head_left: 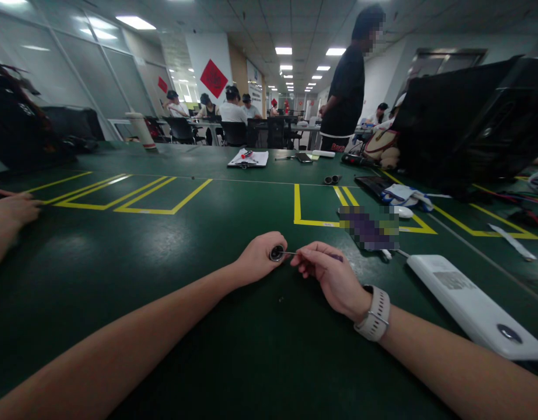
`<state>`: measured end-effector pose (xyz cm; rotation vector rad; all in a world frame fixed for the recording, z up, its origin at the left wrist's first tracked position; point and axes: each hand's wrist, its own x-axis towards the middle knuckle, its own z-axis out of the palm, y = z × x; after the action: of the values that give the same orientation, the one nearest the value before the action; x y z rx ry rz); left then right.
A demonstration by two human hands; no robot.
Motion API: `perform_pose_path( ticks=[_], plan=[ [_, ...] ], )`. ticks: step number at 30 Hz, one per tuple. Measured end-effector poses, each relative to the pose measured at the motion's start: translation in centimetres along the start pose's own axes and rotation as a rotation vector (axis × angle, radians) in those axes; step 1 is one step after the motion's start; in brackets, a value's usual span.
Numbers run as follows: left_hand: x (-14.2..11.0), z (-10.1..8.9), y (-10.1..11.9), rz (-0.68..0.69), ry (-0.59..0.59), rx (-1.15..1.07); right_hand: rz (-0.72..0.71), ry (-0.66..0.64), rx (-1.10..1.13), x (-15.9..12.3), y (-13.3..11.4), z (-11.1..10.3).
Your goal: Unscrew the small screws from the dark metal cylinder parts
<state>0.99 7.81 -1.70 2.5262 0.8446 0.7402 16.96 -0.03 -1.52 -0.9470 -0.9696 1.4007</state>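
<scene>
My left hand (260,256) has its fingers clamped around a dark cylindrical part (276,253), round end facing me; at its three o'clock, my right hand (332,277) pinches a thin tool (290,253), tip at the rim; at four o'clock beyond, I see a white device (474,309), its grey label illegible; at twelve, two dark cylinders (332,179).

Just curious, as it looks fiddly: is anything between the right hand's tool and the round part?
Nothing visible: the thin tool in the right hand extends up to the round part in the left hand.
</scene>
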Motion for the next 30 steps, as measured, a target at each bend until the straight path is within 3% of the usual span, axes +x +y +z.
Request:
perform_pose_path(
  ticks=[3, 8, 11, 14, 21, 30],
  plan=[
    [0.0, 0.0, 0.0, -0.006, 0.001, -0.002, -0.058, 0.013, -0.054, -0.2, 0.2, -0.1],
    [0.0, 0.2, -0.3, -0.022, 0.041, 0.096, -0.243, 0.014, -0.428, -0.9, 0.1, 0.2],
    [0.0, 0.3, -0.2, -0.016, 0.04, 0.173, -0.275, -0.012, -0.547, -1.1, -0.1, 0.4],
    [-0.1, 0.3, -0.1, 0.006, 0.034, 0.226, -0.242, -0.038, -0.492, -0.9, 0.0, 0.3],
    [-0.2, 0.1, -0.1, 0.022, 0.044, 0.109, -0.027, -0.002, -0.04, -0.1, 0.0, 0.1],
    [0.0, 0.1, -0.2, -0.021, 0.097, -0.022, -0.027, -0.027, -0.03, -0.2, 0.0, 0.0]
  ],
)
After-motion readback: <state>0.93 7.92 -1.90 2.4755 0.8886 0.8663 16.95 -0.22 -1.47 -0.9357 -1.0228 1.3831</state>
